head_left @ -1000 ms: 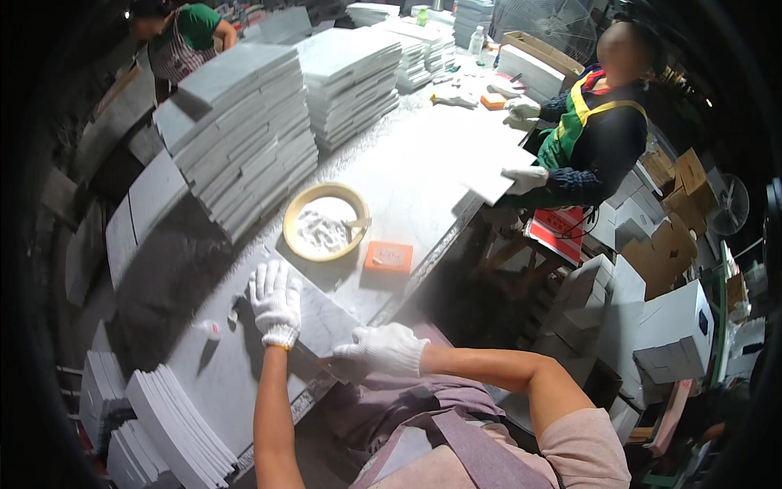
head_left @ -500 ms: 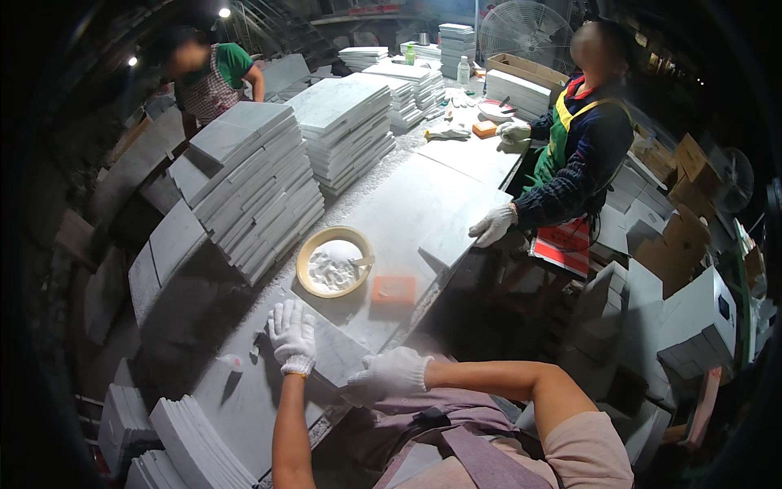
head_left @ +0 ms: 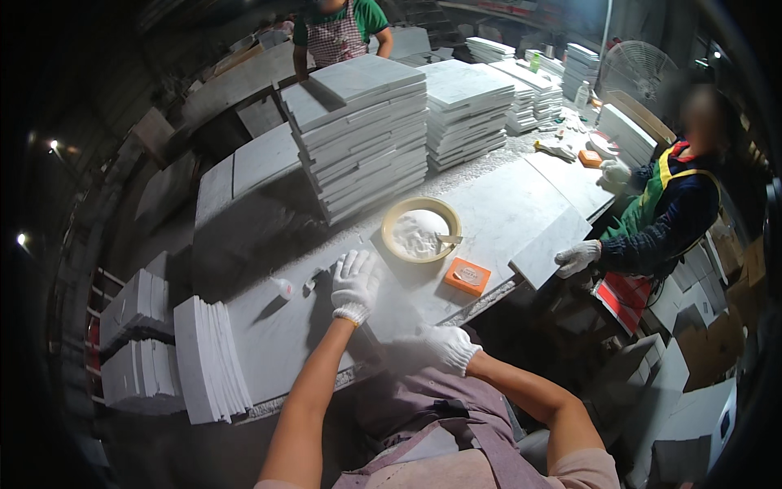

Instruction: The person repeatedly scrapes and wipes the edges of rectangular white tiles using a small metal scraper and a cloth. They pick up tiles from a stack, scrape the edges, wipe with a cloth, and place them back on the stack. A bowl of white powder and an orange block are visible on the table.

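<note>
L hand [head_left: 356,285] is gloved, palm down on a grey-white slab [head_left: 397,306], fingers a bit apart, laid flat, not clamped on anything. R hand [head_left: 440,346], also gloved, is at the slab's near R end, fingers curled & blurred; can't tell if that grip is closed on sth. The slab sits on the near part of the table [head_left: 261,342], directly under the L palm & to the far L of the R hand. Its long axis seems to run far L to near R, tho' gloves & blur hide part of the outline. L hand is nearer its far end, R hand its near end, by the purple apron [head_left: 407,399].

Just beyond: a yellowish bowl [head_left: 388,236] w/ white powder [head_left: 415,232] & a scraper [head_left: 448,239]; orange box [head_left: 467,277] to its near R. L of the L hand, a small white bottle [head_left: 283,287]; further L, upright slabs [head_left: 212,363]. Far side: tall slab stack [head_left: 366,138]. Far R, a co-worker's gloved hand [head_left: 577,257] on another slab [head_left: 547,248].
</note>
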The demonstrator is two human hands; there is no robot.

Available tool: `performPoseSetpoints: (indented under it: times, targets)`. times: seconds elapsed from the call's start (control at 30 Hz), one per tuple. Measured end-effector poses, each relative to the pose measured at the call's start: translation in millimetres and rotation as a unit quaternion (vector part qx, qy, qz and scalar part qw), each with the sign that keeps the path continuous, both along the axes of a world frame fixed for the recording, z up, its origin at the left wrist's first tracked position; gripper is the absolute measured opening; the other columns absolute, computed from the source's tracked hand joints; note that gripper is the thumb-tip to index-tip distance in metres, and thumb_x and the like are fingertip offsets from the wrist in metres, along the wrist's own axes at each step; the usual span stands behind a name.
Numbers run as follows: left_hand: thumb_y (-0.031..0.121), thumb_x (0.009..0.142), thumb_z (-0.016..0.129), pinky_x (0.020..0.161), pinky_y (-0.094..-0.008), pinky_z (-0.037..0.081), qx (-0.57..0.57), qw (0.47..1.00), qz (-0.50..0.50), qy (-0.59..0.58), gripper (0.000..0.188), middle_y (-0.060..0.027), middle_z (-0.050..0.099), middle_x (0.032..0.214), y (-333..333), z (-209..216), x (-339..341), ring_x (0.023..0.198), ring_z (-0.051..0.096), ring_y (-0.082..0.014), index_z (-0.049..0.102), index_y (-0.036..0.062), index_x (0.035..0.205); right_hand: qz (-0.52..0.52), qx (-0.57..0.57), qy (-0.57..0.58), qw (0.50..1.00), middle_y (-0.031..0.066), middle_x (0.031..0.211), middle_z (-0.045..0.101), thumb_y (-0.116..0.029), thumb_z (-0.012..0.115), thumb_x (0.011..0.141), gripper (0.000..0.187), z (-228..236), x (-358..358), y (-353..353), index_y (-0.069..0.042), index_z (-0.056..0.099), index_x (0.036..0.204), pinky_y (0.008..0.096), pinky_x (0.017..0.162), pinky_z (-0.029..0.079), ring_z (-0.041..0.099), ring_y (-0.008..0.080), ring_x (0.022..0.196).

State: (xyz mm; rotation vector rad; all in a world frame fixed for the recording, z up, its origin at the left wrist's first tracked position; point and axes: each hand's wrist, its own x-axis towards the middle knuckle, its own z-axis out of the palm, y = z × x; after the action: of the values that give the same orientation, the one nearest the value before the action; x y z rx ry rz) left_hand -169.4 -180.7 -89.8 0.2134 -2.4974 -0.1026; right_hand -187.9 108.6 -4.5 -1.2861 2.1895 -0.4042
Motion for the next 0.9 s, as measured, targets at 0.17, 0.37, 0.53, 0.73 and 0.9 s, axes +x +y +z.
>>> performPoseSetpoints:
  times: [0.17, 0.37, 0.53, 0.73, 0.9]
  targets:
    - [0.034, 0.097, 0.069, 0.124, -0.053, 0.035, 0.005, 1.0, -0.011, -0.004, 0.042, -0.0122, 0.067, 0.143, 8, 12, 9, 0.14, 0.055, -0.0368, 0.073, 0.0123, 0.134, 0.158, -0.274, -0.153, 0.936, 0.0093, 0.115, 0.075, -0.013, 0.06, 0.105, 0.054, 18, 22, 60, -0.022, 0.055, 0.158, 0.0389, 0.084, 0.06, 0.073, 0.0293, 0.092]
    - [0.038, 0.1, 0.063, 0.127, -0.0573, 0.028, 0.05, 0.995, -0.073, -0.038, 0.052, -0.0177, 0.057, 0.153, 72, 11, 74, 0.146, 0.048, -0.042, 0.063, 0.0127, 0.145, -0.284, -0.149, -0.621, 0.715, -0.0032, 0.09, 0.066, -0.018, 0.069, 0.106, 0.05, -16, 43, 142, -0.001, 0.057, 0.152, 0.0201, 0.055, 0.05, 0.056, 0.0051, 0.059]
    - [0.052, 0.103, 0.054, 0.133, -0.0551, 0.017, 0.0, 0.965, -0.161, -0.208, 0.062, -0.0182, 0.051, 0.16, 147, 42, 186, 0.157, 0.036, -0.0392, 0.057, 0.013, 0.152, -0.266, -0.23, -0.684, 0.639, -0.0012, 0.069, 0.057, -0.045, 0.08, 0.097, 0.043, -67, 70, 175, -0.005, 0.064, 0.101, 0.0212, 0.047, 0.041, 0.052, 0.0066, 0.052]
    - [0.029, 0.097, 0.073, 0.112, -0.057, 0.05, 0.154, 0.975, -0.116, -0.113, 0.039, -0.0218, 0.068, 0.128, 175, 67, 237, 0.127, 0.061, -0.0451, 0.074, 0.0039, 0.127, -0.256, -0.209, -0.685, 0.649, 0.0075, 0.1, 0.066, -0.036, 0.08, 0.098, 0.043, -89, 65, 160, 0.0, 0.065, 0.117, 0.0237, 0.058, 0.05, 0.06, 0.0108, 0.067]
    - [0.023, 0.093, 0.072, 0.117, -0.0581, 0.043, 0.155, 0.984, -0.055, -0.068, 0.04, -0.0168, 0.068, 0.125, 183, 63, 225, 0.128, 0.059, -0.0401, 0.07, 0.0003, 0.126, -0.285, -0.166, -0.711, 0.621, 0.0057, 0.098, 0.068, -0.035, 0.073, 0.104, 0.035, -118, 58, 145, -0.005, 0.062, 0.12, 0.0224, 0.053, 0.048, 0.059, 0.009, 0.064]
